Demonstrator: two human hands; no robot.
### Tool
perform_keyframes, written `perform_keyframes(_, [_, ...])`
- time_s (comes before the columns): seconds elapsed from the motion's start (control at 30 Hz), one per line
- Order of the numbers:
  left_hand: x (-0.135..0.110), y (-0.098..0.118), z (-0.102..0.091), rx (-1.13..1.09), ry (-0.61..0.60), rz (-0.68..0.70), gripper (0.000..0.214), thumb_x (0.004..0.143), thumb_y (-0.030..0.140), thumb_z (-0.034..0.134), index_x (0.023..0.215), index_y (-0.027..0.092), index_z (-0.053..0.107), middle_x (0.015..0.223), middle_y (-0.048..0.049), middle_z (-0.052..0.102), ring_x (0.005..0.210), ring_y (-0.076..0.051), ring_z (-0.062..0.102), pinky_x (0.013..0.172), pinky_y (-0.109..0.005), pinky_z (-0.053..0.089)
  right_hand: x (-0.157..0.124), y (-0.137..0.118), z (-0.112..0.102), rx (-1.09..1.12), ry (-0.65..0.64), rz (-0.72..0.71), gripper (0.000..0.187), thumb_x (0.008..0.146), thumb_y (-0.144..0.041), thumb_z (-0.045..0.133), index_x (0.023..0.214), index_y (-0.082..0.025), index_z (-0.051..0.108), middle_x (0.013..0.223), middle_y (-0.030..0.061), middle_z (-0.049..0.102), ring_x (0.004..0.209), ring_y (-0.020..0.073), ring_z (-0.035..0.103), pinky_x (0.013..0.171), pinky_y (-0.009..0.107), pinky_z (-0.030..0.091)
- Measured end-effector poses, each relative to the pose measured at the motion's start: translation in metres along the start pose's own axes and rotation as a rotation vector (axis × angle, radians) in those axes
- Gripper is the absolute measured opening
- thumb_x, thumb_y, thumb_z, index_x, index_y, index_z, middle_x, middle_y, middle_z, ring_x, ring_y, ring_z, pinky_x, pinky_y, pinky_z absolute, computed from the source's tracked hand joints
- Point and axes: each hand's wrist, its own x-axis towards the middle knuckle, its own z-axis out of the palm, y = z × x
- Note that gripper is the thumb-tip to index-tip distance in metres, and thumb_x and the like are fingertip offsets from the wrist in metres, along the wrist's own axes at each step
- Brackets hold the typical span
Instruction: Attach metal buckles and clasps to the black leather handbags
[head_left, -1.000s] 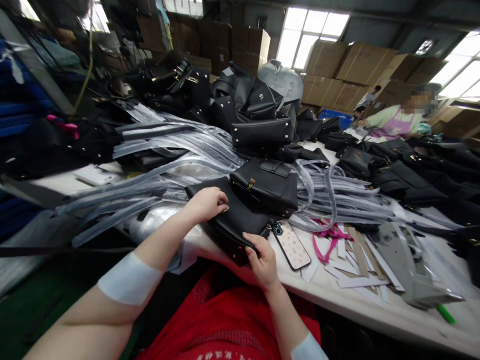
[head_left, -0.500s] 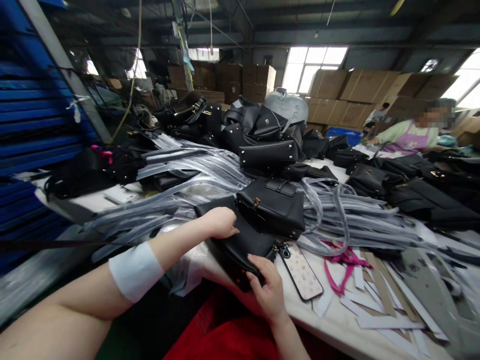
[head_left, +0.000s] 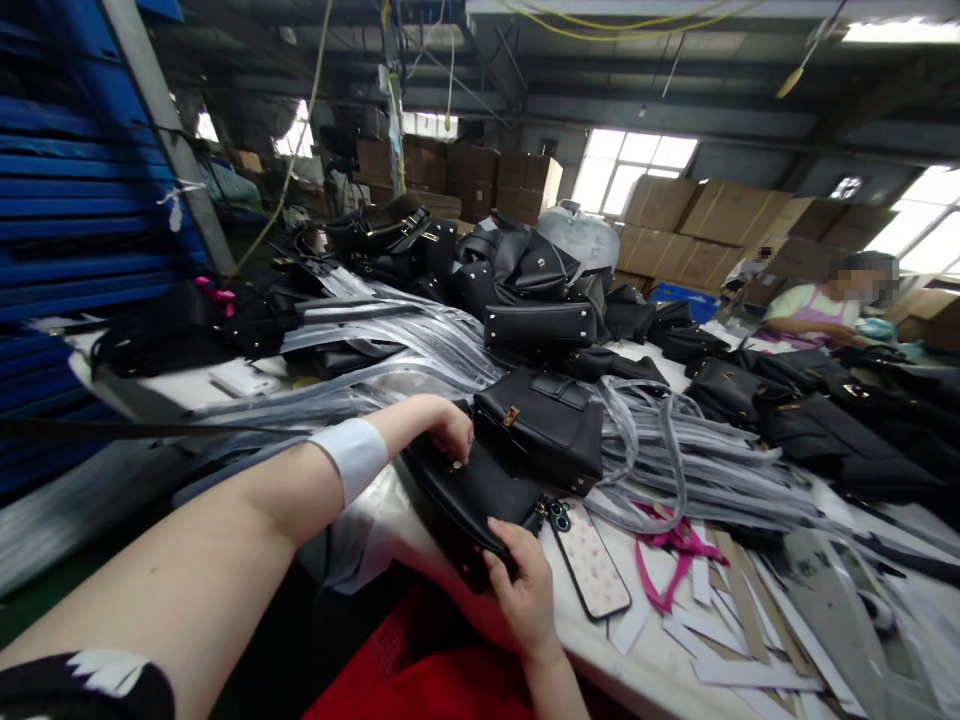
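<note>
1. Black handbag (head_left: 469,492) lies flat at the near edge of the white table (head_left: 660,672), partly overhanging it, right in front of the person and above their red garment (head_left: 442,685)
2. The left hand (head_left: 448,430) sits on the bag's far end, its fingers curled together and pressed down onto the leather beside a small gold fitting
3. The right hand (head_left: 523,582) is clamped on the bag's near corner, with the fingers bent over the edge and the thumb on top
4. A white band (head_left: 352,457) wraps the left forearm just behind the wrist
5. A second black bag (head_left: 541,428) with a gold clasp stands upright just beyond the held one, touching it
6. A phone (head_left: 590,560) in a pale patterned case lies face down just to the right of the handbag, beside the right hand
7. A pink ribbon (head_left: 677,548) and loose card strips (head_left: 724,625) are scattered further right on the table
8. Long straps in clear plastic sleeves (head_left: 375,345) fan across the table behind and to both sides of the two bags
9. A pile of black bags (head_left: 514,270) rises at the back, with more spread along the right side
10. A co-worker (head_left: 817,305) in a light top is at the far right end of the table, well apart
11. Cardboard boxes (head_left: 712,225) are stacked under the windows, and blue panels (head_left: 67,200) are stacked on the left
</note>
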Motion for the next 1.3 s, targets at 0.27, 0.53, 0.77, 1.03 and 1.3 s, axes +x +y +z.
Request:
perform_keyframes(0.27, [0.000,-0.013,0.008,-0.127,0.040,0.071,0.028,0.083,0.037,0.066,0.070,0.013,0.061,0.056,0.0044,0.053,0.046,-0.007,0.044,0.047,-0.021,0.038,-0.001,0.002,0.001,-0.020,-0.010,-0.026,0.027,0.090,-0.029,0.057,0.115,-0.027,0.066,0.110,0.0068,0.071,0.103,0.0242,0.066,0.087,0.042,0.055])
perform_keyframes(0.53, [-0.026,-0.034,0.029,-0.392,0.326,0.318,0.056,0.076,0.069,0.052,0.073,0.014,0.061,0.064,-0.0027,0.058,0.052,-0.010,0.046,0.049,-0.023,0.036,-0.002,0.005,0.001,0.031,-0.037,-0.030,0.031,0.090,-0.028,0.058,0.120,-0.025,0.064,0.119,0.0076,0.068,0.113,0.0229,0.062,0.097,0.043,0.051])
perform_keyframes(0.77, [-0.045,-0.017,0.062,-0.314,0.718,0.286,0.041,0.091,0.051,0.042,0.080,0.015,0.058,0.075,-0.0067,0.062,0.064,-0.016,0.056,0.062,-0.028,0.046,-0.003,0.007,0.003,0.005,-0.051,-0.013,0.029,0.091,-0.027,0.057,0.119,-0.025,0.065,0.118,0.0085,0.068,0.112,0.0238,0.062,0.096,0.045,0.050])
perform_keyframes(1.03, [-0.077,0.045,0.159,0.161,0.918,0.327,0.017,0.094,0.021,0.042,0.087,0.015,0.057,0.087,-0.0086,0.063,0.081,-0.022,0.062,0.076,-0.034,0.051,-0.005,0.012,0.001,0.047,-0.086,0.130,0.028,0.094,-0.031,0.051,0.116,-0.024,0.067,0.115,0.0084,0.069,0.109,0.0234,0.062,0.095,0.043,0.051])
perform_keyframes(1.3, [-0.094,0.000,0.206,-0.579,1.127,0.363,0.012,0.092,0.024,0.045,0.084,0.020,0.053,0.084,-0.0022,0.064,0.078,-0.015,0.061,0.074,-0.027,0.050,-0.007,0.010,0.001,0.057,-0.099,0.156,0.031,0.092,-0.036,0.052,0.117,-0.023,0.065,0.119,0.0088,0.067,0.112,0.0246,0.060,0.098,0.044,0.047])
